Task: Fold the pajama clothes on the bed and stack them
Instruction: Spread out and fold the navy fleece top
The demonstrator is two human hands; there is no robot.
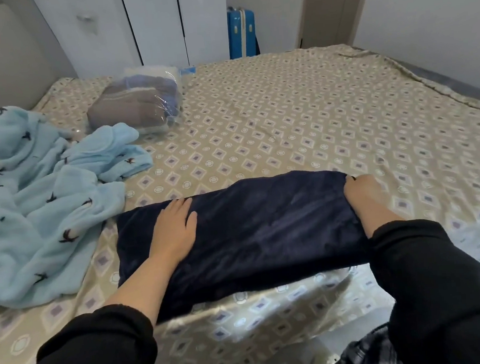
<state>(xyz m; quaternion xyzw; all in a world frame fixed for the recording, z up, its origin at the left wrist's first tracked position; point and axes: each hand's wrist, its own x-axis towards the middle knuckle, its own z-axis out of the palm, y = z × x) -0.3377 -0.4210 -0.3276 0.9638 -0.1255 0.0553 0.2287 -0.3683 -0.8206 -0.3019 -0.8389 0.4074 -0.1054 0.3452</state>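
Head view: folded dark navy plush pajama piece (260, 237) lies at near edge of patterned beige bed (299, 114); left hand (176, 230) presses flat on it, fingers straight; right hand (363, 198) grips its far right corner; crumpled light blue fleece pajama (33, 203) lies left
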